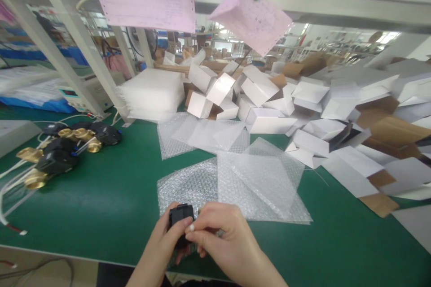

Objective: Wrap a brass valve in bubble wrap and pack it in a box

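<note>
My left hand [164,235] is wrapped round a boxy black device [182,212], close to the front edge of the table. The lower part of the device is hidden by my fingers. Against its right side, my right hand [226,228] pinches a small white piece [192,228] between thumb and forefinger; it may be a plug, but it is too small to tell. Just beyond both hands lies a sheet of bubble wrap [188,184]. A further bubble wrap sheet [262,184] overlaps it on the right.
Brass valves with black housings [57,157] and white cables lie at the left. Behind the bubble wrap stands a stack of white foam sheets [151,92]. Many open white boxes [269,119] are heaped at the back and right. Pink papers [144,2] hang from the shelf beam.
</note>
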A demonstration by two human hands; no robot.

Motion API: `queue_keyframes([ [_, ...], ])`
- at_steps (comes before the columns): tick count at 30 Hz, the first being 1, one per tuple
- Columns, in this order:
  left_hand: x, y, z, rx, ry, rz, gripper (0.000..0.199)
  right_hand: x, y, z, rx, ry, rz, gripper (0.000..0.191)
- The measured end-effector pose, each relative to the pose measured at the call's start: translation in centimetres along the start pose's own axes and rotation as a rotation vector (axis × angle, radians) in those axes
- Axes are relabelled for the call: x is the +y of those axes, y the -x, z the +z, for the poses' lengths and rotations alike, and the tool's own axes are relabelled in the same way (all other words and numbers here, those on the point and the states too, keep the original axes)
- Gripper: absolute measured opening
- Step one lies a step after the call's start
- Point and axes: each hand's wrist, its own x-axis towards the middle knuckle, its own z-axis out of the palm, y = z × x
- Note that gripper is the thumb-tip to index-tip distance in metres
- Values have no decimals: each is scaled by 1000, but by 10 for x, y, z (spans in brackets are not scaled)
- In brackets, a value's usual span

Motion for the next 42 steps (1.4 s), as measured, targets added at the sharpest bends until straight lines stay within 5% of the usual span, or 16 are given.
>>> queue_keyframes([
  [5,0,4,5,66,51,16,43,0,2,8,3,1,-248,26],
  [10,2,0,-4,-167,-146,-54,50,9,-10,-15,159,-8,35,23],
  [14,-1,-4,-14,-251,-144,1,56,15,-12,-24,156,61,46,20],
  [19,-6,-2,-18,-224,-154,213,65,29,2,-16,145,-151,204,18],
  [23,-15,-5,-20,-210,-236,459,52,44,14,-9,162,-228,324,23],
  [28,-21,-11,-27,-395,-443,654,44,54,31,-18,117,-228,390,16],
  [32,-4,-19,-43,-423,-726,710,47,51,51,-40,291,-285,373,36],
  [37,31,-64,-94,-247,-1291,1203,46,58,80,-80,586,-386,357,47],
  [42,46,-85,-107,-438,-1470,1352,30,73,92,-84,603,-463,397,47],
])
